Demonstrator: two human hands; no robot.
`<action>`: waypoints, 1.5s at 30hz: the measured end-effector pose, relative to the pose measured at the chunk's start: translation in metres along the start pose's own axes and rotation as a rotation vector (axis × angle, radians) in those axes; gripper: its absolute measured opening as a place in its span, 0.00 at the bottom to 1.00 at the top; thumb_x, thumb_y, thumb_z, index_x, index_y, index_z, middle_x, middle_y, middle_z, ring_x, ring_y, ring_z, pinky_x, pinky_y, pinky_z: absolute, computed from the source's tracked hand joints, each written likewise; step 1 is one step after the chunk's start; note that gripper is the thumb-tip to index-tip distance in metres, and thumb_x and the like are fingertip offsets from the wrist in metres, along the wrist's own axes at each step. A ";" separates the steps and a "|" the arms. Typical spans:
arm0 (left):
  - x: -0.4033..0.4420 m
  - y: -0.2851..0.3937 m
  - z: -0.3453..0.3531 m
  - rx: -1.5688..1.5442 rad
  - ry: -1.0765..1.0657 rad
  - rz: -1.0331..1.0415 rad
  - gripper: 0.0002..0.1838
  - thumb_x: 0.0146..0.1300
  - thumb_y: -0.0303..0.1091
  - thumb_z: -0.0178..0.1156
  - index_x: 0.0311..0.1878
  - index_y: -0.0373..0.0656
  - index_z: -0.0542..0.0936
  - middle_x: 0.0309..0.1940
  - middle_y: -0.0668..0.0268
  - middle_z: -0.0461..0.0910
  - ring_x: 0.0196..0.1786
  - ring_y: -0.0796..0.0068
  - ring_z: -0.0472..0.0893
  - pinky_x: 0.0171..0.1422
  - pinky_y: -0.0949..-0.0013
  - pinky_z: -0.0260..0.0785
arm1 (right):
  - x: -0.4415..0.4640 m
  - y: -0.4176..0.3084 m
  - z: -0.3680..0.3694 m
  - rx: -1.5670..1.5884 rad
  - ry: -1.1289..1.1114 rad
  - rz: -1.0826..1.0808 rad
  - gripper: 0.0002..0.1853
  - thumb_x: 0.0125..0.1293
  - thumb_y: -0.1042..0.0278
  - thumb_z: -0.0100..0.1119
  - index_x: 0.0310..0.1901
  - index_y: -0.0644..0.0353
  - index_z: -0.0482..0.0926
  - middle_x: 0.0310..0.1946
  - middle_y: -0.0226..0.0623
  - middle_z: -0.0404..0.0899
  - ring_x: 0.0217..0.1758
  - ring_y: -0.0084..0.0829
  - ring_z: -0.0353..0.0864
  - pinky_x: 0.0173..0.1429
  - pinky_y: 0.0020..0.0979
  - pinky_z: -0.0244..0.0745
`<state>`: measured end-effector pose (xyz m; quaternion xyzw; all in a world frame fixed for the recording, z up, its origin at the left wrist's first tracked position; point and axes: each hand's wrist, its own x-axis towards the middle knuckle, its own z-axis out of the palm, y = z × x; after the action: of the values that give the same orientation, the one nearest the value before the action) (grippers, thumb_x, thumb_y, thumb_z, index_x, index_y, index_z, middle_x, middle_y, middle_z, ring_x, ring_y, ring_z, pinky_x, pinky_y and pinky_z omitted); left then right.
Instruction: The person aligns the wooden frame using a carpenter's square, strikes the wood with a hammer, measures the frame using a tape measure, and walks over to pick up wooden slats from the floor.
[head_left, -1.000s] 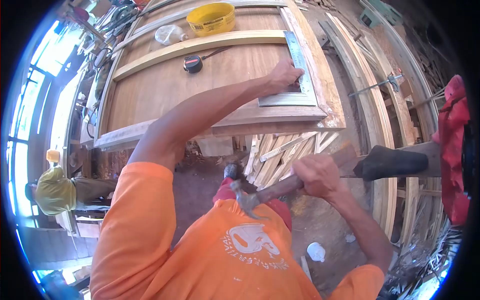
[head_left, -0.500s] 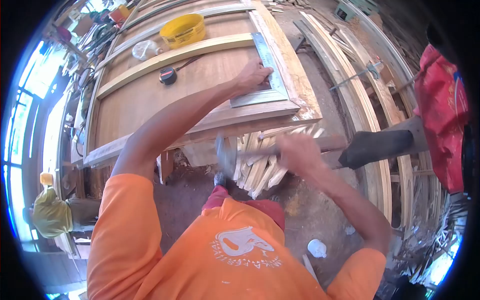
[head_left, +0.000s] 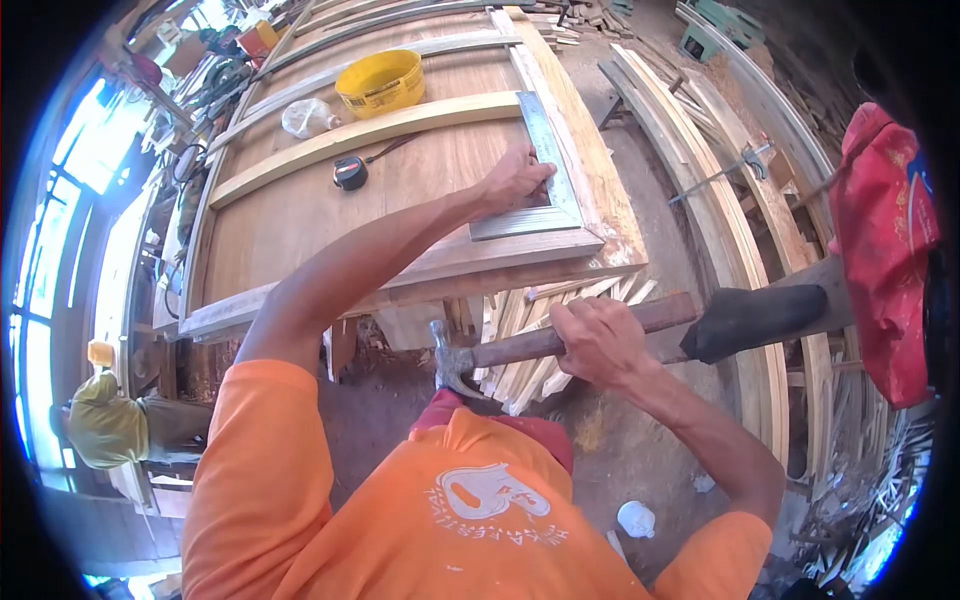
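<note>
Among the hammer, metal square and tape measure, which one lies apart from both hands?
The black tape measure, lying on the wooden panel. By contrast, the metal square sits right by the left hand, and the right hand grips the hammer.

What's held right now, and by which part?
Right hand: hammer, gripped mid-handle. Left hand: at the metal square; whether it grips anything can't be told.

Woodworking shop: hammer (head_left: 520, 347), stacked lumber (head_left: 728, 230)

Left hand (head_left: 518, 180) forward, right hand (head_left: 603, 342) clenched
</note>
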<state>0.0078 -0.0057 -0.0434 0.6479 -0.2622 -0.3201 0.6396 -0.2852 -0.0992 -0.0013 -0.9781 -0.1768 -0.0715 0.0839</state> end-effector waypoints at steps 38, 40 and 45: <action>0.099 -0.093 0.022 -0.148 0.503 0.092 0.19 0.73 0.35 0.60 0.23 0.39 0.81 0.20 0.57 0.83 0.21 0.66 0.84 0.22 0.56 0.74 | 0.219 -0.299 0.097 0.159 -0.030 -0.699 0.34 0.77 0.61 0.60 0.81 0.59 0.66 0.49 0.53 0.82 0.43 0.47 0.90 0.43 0.47 0.88; 0.079 -0.074 0.025 0.128 0.510 0.100 0.20 0.72 0.31 0.62 0.20 0.40 0.80 0.20 0.57 0.83 0.20 0.67 0.82 0.20 0.58 0.71 | 0.232 -0.319 0.112 0.136 0.069 -0.731 0.33 0.77 0.64 0.58 0.81 0.58 0.67 0.47 0.53 0.82 0.41 0.46 0.90 0.42 0.45 0.89; 0.063 -0.065 0.031 0.082 0.511 0.157 0.19 0.69 0.28 0.66 0.19 0.39 0.79 0.20 0.58 0.83 0.20 0.67 0.83 0.21 0.59 0.72 | 0.230 -0.344 0.089 0.255 -0.088 -1.002 0.31 0.76 0.69 0.57 0.80 0.59 0.69 0.49 0.55 0.83 0.44 0.47 0.91 0.45 0.44 0.89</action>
<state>0.0210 -0.0703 -0.1122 0.7108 -0.1544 -0.0846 0.6810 -0.1857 0.3120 -0.0011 -0.7575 -0.6341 -0.0395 0.1505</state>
